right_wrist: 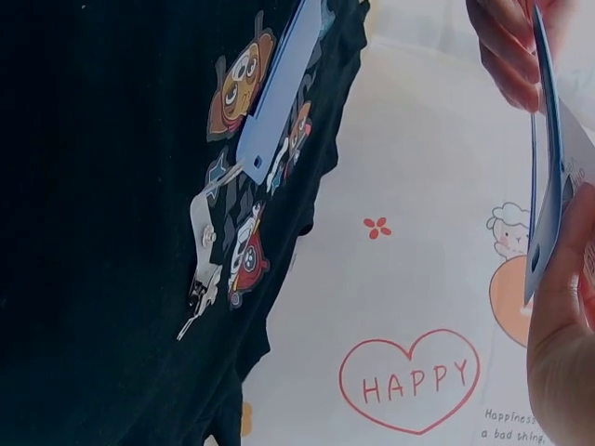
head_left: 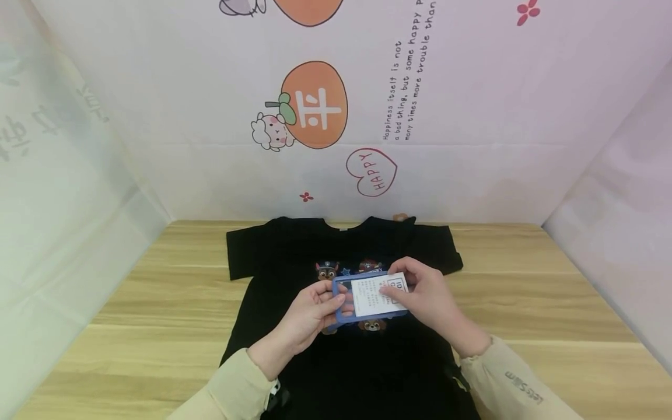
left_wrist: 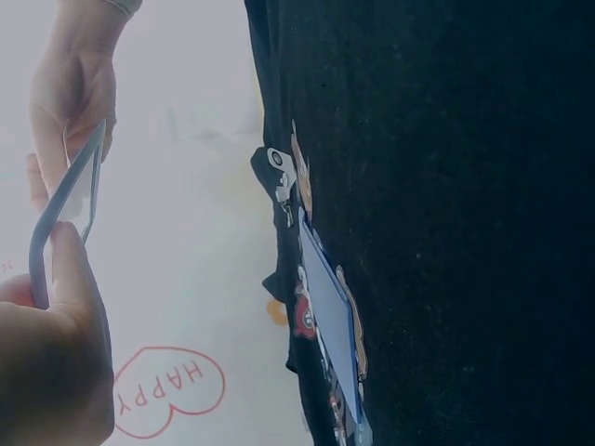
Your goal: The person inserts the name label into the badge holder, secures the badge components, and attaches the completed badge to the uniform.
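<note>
A blue badge holder frame (head_left: 343, 319) is held up over a black T-shirt (head_left: 336, 373). My left hand (head_left: 307, 312) grips its left end between thumb and fingers. At the other end my right hand (head_left: 427, 294) pinches a white printed card (head_left: 366, 300) against the holder, thumb on the card's face. The card overlaps the frame's right part, and the left hand's fingers show through the frame's left part. Below, a second flat blue holder piece (right_wrist: 270, 121) rests on the shirt's print, with a strap and metal clip (right_wrist: 204, 246) attached.
Cartoon dog figures (right_wrist: 244, 79) are printed on the shirt, which lies spread on a wood-grain table (head_left: 525, 303). White printed sheets form a back wall (head_left: 451, 181) and side walls around the table.
</note>
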{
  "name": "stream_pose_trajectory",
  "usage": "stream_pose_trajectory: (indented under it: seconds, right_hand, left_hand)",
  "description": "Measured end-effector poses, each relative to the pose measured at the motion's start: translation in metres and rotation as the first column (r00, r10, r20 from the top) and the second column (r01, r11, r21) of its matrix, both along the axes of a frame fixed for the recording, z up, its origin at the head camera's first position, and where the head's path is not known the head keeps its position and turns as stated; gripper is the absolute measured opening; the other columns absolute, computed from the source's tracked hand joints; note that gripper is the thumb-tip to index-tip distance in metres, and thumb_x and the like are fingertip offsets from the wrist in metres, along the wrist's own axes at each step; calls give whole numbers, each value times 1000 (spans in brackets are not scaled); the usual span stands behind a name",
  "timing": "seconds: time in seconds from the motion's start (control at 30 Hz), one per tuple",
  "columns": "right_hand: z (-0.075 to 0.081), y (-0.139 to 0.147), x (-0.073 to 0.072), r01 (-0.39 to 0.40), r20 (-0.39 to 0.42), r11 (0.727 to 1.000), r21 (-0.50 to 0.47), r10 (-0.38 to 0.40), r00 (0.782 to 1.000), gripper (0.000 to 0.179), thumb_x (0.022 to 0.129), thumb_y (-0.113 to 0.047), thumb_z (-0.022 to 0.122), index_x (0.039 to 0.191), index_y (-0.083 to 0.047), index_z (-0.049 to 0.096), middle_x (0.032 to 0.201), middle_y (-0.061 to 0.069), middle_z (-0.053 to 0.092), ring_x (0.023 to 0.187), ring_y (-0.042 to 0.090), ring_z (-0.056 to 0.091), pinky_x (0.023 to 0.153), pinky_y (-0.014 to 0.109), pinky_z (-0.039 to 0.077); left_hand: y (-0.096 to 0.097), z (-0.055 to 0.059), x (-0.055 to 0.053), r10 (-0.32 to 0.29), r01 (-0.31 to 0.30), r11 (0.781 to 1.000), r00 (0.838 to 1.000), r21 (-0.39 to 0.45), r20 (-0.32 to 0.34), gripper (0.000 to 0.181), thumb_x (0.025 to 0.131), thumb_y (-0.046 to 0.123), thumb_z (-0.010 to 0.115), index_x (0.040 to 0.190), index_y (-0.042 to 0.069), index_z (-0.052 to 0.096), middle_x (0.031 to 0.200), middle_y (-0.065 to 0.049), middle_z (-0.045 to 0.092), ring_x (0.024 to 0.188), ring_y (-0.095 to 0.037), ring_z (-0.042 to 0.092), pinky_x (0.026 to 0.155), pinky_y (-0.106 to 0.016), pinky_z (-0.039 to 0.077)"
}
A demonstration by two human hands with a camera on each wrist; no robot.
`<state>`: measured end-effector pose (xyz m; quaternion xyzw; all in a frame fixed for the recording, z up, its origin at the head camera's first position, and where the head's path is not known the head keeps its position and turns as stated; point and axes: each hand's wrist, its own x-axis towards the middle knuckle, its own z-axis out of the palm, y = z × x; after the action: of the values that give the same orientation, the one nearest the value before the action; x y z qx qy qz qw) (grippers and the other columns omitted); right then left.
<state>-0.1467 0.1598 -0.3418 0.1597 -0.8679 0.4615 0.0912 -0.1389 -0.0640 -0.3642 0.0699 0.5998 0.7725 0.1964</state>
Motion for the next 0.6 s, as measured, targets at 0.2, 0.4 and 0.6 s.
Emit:
stream_pose_trajectory:
  seconds: [0.2, 0.4, 0.6]
  right_hand:
    - [-4, -7, 0, -20, -15, 1000, 13, 20, 1000, 20, 79, -5, 75, 93, -7, 61, 84, 10, 69, 65, 12, 59, 55, 21, 52]
    - [-5, -13, 1, -37, -38, 999, 4, 37, 999, 21, 78, -3, 75, 93, -7, 61, 85, 11, 69, 65, 11, 60, 56, 20, 53]
    - [-6, -16, 2, -27, -61, 999, 17, 28, 998, 22, 77, -4, 76, 93, -7, 61, 87, 11, 69, 65, 10, 60, 56, 19, 53]
  left_hand:
    - [1, -3, 0, 9, -9, 1000, 1000, -11, 14, 15, 95, 2, 52, 109, -3, 51, 100, -9, 69, 85, -12, 67, 76, -25, 56]
    - [0, -3, 1, 12, -13, 999, 1000, -41, -16, 24, 95, 2, 53, 116, -7, 48, 111, -18, 67, 90, -14, 68, 78, -27, 56]
    - [1, -2, 2, 15, -17, 998, 1000, -55, -27, 26, 94, 1, 53, 118, -9, 47, 113, -20, 66, 91, -14, 67, 78, -27, 56]
